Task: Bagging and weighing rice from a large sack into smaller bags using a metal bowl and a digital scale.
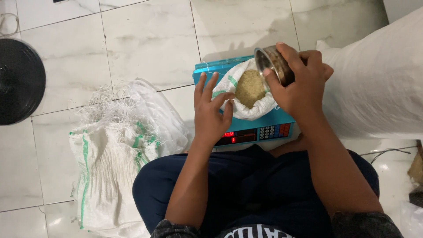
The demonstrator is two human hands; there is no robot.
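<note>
Small bag [246,94] of grain sits open on the blue scale [246,128], my landmark here. Right of the scale leans a big white sack [379,83]; left of it lie empty sacks [114,150]. My left hand [212,112] holds the bag's rim, fingers spread. My right hand [302,83] has its fingers wrapped round a metal cup [271,61], tipped over the bag. I judge I'm topping up; next calls for small pours.
</note>
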